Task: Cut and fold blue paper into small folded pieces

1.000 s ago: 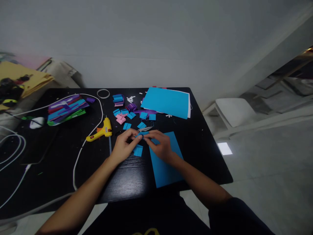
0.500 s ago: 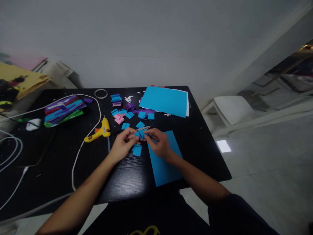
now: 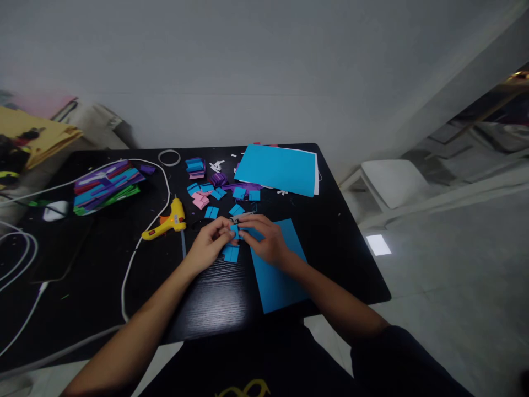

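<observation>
A small piece of blue paper [image 3: 235,231] is pinched between my two hands, its lower part partly behind my fingers. My left hand [image 3: 211,242] grips its left side with thumb and fingers. My right hand [image 3: 266,238] closes on its right side. Just below lies a folded blue paper piece [image 3: 231,253] on the black table [image 3: 206,309]. Scissors [image 3: 243,215] lie behind my hands, with their blades showing and their handles mostly hidden. A large blue paper sheet [image 3: 276,275] reaches under my right hand and wrist.
A yellow glue gun [image 3: 167,223] rests left of my hands, beside a white cable [image 3: 129,270]. Small pink pieces [image 3: 201,199] and several blue ones lie behind. Further back are blue and white sheets [image 3: 276,168]. Bundled coloured paper strips [image 3: 108,184] lie at the left.
The blue piece between my hands, earlier broad and slanted, now shows as a narrower, more upright shape. My right fingers have shifted slightly left and straightened over it.
</observation>
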`<action>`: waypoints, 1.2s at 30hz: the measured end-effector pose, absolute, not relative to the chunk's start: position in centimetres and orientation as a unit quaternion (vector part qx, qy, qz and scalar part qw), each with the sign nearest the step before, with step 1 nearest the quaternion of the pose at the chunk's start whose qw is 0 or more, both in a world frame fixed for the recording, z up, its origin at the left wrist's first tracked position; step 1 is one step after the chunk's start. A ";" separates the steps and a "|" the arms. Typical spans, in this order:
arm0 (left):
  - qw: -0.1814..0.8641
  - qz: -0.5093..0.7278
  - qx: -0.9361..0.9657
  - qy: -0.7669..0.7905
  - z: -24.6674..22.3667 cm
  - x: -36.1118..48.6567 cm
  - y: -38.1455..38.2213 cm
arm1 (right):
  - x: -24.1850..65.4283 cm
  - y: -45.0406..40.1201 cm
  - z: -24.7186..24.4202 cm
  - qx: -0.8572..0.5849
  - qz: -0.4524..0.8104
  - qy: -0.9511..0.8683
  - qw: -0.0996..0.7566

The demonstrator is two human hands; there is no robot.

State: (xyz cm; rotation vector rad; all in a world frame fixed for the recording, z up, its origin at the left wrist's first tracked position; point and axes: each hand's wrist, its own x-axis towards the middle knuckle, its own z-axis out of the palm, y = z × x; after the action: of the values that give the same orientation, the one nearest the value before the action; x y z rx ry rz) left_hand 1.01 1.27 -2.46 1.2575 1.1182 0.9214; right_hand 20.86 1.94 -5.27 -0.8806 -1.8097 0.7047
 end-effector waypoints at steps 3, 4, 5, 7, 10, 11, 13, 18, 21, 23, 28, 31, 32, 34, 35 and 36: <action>0.572 0.387 0.544 0.477 -2.6 1.0 1.3 | 21.0 2.2 -5.9 -0.347 0.290 -0.761 0.464; 0.572 0.385 0.546 0.476 -2.6 1.0 1.3 | 21.0 2.3 -6.1 -0.347 0.286 -0.766 0.460; 0.571 0.383 0.548 0.476 -2.7 1.0 1.4 | 21.0 2.4 -6.2 -0.348 0.279 -0.770 0.456; 0.572 0.381 0.551 0.474 -2.7 1.0 1.4 | 21.0 2.5 -6.4 -0.350 0.265 -0.777 0.452; 0.576 0.377 0.553 0.470 -2.7 0.9 1.5 | 21.1 2.5 -6.5 -0.356 0.248 -0.783 0.445; 0.578 0.375 0.552 0.470 -2.6 0.9 1.6 | 21.1 2.4 -6.4 -0.358 0.242 -0.785 0.443; 0.581 0.372 0.550 0.470 -2.6 0.9 1.6 | 21.0 2.3 -6.3 -0.362 0.232 -0.786 0.444; 0.581 0.368 0.556 0.467 -2.7 0.9 1.7 | 20.9 1.9 -5.9 -0.367 0.219 -0.785 0.448; 0.581 0.364 0.560 0.464 -2.8 0.8 1.7 | 20.9 1.7 -5.7 -0.366 0.182 -0.795 0.448; 0.585 0.363 0.558 0.463 -2.8 0.8 1.8 | 20.8 1.7 -5.7 -0.362 0.170 -0.799 0.450; 0.596 0.360 0.548 0.463 -2.8 0.8 1.8 | 20.7 1.7 -6.0 -0.364 0.174 -0.797 0.450; 0.593 0.364 0.546 0.467 -2.9 0.8 1.7 | 20.6 1.6 -5.9 -0.370 0.206 -0.778 0.465; 0.589 0.368 0.545 0.471 -2.9 0.8 1.7 | 20.5 1.6 -5.8 -0.375 0.222 -0.766 0.473; 0.581 0.379 0.540 0.476 -3.0 0.8 1.7 | 20.5 1.6 -5.6 -0.398 0.272 -0.731 0.483; 0.578 0.388 0.536 0.477 -3.0 0.9 1.6 | 20.5 1.7 -5.5 -0.414 0.310 -0.705 0.484; 0.577 0.398 0.530 0.478 -3.1 0.9 1.6 | 20.5 1.8 -5.4 -0.429 0.355 -0.675 0.484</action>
State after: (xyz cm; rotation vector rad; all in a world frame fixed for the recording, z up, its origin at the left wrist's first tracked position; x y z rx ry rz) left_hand 0.89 1.63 -3.08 1.2406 1.1178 0.9304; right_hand 20.48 1.77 -5.40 -1.0458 -1.6436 0.8655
